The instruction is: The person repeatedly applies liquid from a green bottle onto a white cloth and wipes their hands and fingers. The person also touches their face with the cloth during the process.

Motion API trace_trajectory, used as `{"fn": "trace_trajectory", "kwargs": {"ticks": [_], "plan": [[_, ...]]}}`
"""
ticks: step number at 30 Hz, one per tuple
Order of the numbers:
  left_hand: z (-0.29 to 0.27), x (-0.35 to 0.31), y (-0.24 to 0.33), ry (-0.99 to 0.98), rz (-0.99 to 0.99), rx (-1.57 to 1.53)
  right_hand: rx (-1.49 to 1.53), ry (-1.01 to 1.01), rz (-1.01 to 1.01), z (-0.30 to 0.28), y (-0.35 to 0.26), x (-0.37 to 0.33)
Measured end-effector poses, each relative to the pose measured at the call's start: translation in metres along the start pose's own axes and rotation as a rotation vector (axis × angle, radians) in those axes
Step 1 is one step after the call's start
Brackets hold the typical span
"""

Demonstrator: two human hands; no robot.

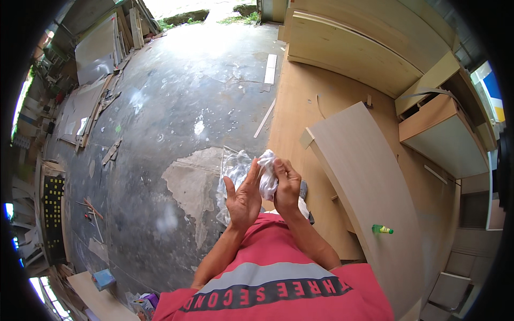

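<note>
A crumpled white cloth point(268, 179) is bunched up in front of my chest. My right hand point(287, 184) has its fingers closed around the right side of the cloth. Against the cloth's left side, my left hand point(244, 199) is held flat, fingers stretched upward and thumb apart. Below and beyond my left hand, a shiny clear plastic wrap point(234, 160) shows on the floor, partly covered by my hands.
At my right, a long curved-looking wooden panel point(369, 166) carries a small green bottle point(382, 229) lying on its side. Wooden boards and a cabinet box point(436, 134) stand beyond. Scrap boards point(85, 109) line the left. A blue box point(103, 279) sits lower left.
</note>
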State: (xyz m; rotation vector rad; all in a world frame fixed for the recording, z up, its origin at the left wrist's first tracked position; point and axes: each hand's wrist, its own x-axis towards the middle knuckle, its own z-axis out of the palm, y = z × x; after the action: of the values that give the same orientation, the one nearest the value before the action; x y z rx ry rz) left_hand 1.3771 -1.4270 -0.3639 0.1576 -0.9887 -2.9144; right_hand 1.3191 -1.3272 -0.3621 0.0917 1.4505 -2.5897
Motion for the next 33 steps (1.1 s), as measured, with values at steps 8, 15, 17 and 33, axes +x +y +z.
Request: {"fn": "trace_trajectory", "kwargs": {"ticks": [8,15,17,33], "plan": [[-0.042,-0.014,-0.018,-0.012,-0.144,0.010,-0.834,0.002,-0.342,0.012,0.025,0.017],[-0.015,-0.002,0.000,0.011,-0.105,-0.442,0.450,0.003,0.247,-0.033,0.014,0.045],[-0.020,-0.001,0.001,-0.007,-0.083,-0.394,0.401,0.026,0.261,-0.009,0.000,0.024],[-0.019,0.002,-0.006,-0.255,-0.074,-0.386,0.520,0.214,0.494,0.033,-0.016,0.029]]}}
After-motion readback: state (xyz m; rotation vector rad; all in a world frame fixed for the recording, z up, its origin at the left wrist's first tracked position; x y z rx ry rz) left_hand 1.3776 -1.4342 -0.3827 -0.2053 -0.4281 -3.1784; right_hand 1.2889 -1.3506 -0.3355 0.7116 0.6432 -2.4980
